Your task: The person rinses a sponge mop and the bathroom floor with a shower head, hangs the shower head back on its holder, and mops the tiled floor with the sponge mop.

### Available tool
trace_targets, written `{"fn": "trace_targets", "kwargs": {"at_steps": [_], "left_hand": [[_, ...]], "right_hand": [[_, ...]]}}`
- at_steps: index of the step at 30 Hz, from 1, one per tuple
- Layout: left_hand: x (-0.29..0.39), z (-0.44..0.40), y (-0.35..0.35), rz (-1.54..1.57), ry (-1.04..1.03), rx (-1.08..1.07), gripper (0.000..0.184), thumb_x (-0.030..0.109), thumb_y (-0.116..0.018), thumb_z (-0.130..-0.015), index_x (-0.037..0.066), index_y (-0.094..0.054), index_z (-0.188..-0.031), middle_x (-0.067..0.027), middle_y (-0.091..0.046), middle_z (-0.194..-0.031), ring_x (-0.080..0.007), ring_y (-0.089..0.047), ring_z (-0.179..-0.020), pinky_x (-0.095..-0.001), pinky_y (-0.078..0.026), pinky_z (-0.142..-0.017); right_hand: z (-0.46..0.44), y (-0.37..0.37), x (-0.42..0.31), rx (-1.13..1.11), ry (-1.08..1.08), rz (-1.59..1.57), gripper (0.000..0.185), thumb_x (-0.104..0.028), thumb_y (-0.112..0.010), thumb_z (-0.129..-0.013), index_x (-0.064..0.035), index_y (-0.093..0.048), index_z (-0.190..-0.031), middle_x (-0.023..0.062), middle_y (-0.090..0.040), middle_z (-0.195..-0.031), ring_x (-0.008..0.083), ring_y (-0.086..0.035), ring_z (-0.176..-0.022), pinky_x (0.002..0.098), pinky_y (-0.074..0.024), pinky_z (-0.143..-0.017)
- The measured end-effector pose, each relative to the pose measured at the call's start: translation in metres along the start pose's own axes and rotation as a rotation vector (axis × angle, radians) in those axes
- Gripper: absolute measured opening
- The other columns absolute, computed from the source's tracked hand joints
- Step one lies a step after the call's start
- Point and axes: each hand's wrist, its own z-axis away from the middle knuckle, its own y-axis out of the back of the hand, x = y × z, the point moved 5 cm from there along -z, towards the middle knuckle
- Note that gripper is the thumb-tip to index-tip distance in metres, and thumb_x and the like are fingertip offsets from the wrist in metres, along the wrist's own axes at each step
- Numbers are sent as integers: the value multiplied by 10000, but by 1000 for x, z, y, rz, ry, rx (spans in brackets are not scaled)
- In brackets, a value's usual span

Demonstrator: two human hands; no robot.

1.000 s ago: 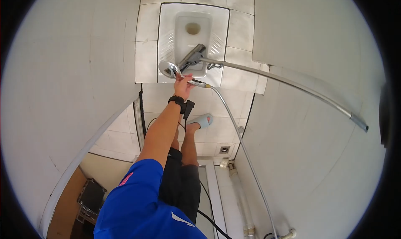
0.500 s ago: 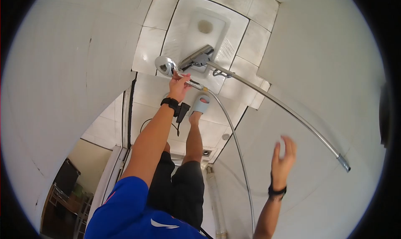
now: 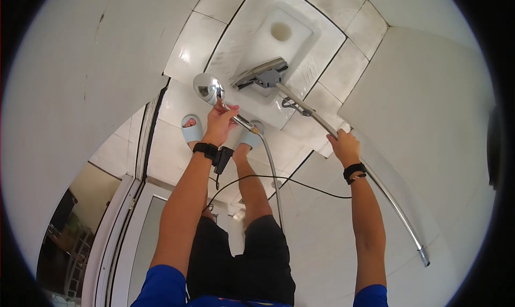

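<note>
Left hand: fingers curled closed around the handle of the shower head, the grip set close behind the round head. Right hand: fingers wrapped closed around the pole of the mop, with bare pole showing both above and below the grip.

Shower head: positioned beyond the left hand, near the mop, its polished back turned upward. No spray is visible. Handling: likely light and rigid; the smooth finish may be slippery when wet. Grip by the handle, as shown; the hose at its lower end should flex but may drag on the wrist.

Mop: its head lies over the near part of the squat toilet; firm contact with the basin cannot be confirmed from this angle. Handling: the pole is probably stiff and light for its length, with most of the weight at the head. Hold mid-pole for balance. Keep fingers away from the metal lever near the head, which may pinch.

Surroundings: black bands on the left wrist and right wrist; a black device beside the left one. A thin black cable crosses in front of the legs toward the right forearm. Two pale blue slippers stand on the tiled floor.
</note>
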Motion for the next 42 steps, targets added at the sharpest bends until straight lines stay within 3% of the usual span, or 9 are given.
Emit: {"fn": "trace_targets", "kwargs": {"at_steps": [1,6,13,21,25,28,34,41,42], "left_hand": [[0,-2,1,-32,-5,-3,231,-4,-658,-817,96,-532,-983,-84,-633,-1072,-184,-633,-887,-384,-564,-747],[0,-8,-1,44,-23,7,240,14,-670,-815,96,-540,-1000,-83,-635,-1059,-173,-635,-853,-364,-565,-720],[29,12,-25,-129,-55,-41,265,20,-674,-815,103,-532,-1022,-82,-634,-1084,-160,-625,-887,-374,-555,-727],[54,35,-52,-246,-156,-121,226,24,-652,-841,95,-534,-1021,-98,-633,-1091,-167,-634,-866,-373,-559,-762],[71,36,-58,-325,-178,-131,145,59,-622,-890,71,-548,-1014,-129,-624,-1162,-245,-651,-980,-387,-558,-820],[75,37,-64,-353,-167,-173,146,71,-626,-894,61,-549,-1017,-138,-622,-1167,-258,-654,-980,-383,-559,-836],[84,41,-100,-606,-97,-229,193,94,-647,-884,16,-525,-1012,-159,-625,-1137,-247,-653,-924,-399,-572,-815],[80,32,-122,-732,-64,-159,262,111,-666,-873,3,-505,-1048,-154,-626,-1123,-234,-649,-891,-387,-583,-779],[79,32,-126,-724,-72,-166,263,117,-686,-858,6,-513,-1022,-130,-628,-1035,-227,-655,-854,-384,-588,-746]], "right_hand": [[-2,0,3,13,-38,13,358,-420,-591,-898,-64,-564,-874,129,-657,-718,311,-662,-673,415,-509,-576],[27,-5,-5,44,-94,-4,391,-440,-579,-904,-56,-564,-832,144,-654,-675,324,-657,-631,435,-496,-552],[92,-31,-51,-13,-259,-396,402,-441,-514,-945,-53,-542,-846,180,-629,-657,386,-624,-619,490,-467,-548],[138,-97,-98,104,-469,-683,398,-443,-507,-948,-53,-567,-898,186,-632,-667,405,-613,-620,500,-453,-561],[145,-138,-121,128,-501,-855,397,-442,-509,-946,-53,-573,-904,185,-636,-688,398,-617,-636,491,-455,-572],[151,-160,-128,176,-550,-828,385,-432,-523,-941,-52,-582,-914,183,-642,-724,390,-621,-656,482,-459,-586],[161,-182,-121,319,-529,-888,333,-387,-583,-919,-57,-615,-948,141,-664,-745,355,-635,-635,451,-476,-563],[152,-193,-121,362,-502,-1001,333,-384,-616,-900,-54,-617,-949,161,-665,-754,355,-640,-631,435,-482,-545],[150,-193,-121,363,-498,-1004,334,-384,-616,-899,-54,-616,-947,161,-666,-756,358,-639,-633,434,-482,-544]]}}
